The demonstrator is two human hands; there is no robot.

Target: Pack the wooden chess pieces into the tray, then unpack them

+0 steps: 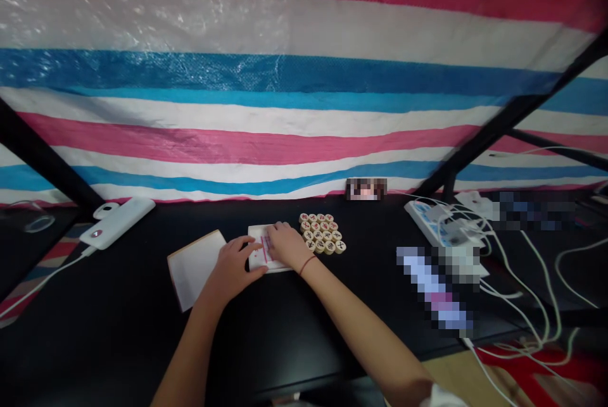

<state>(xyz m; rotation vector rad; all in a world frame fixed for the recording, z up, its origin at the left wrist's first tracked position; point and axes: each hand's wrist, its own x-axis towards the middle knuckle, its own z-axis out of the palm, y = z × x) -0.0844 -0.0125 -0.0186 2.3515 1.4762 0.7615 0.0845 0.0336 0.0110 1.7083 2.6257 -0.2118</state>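
A folded white sheet with red print lies on the black table. My right hand rests flat on top of it, fingers together and stretched out. My left hand presses on its left edge, fingers spread and curled lightly. Just right of the sheet sits a tight cluster of several round wooden game pieces with red and dark characters. A red string circles my right wrist.
A white box lid lies left of my hands. A white power bank with a cable sits at the far left. Power strips and tangled white cables fill the right. A striped tarp hangs behind the table.
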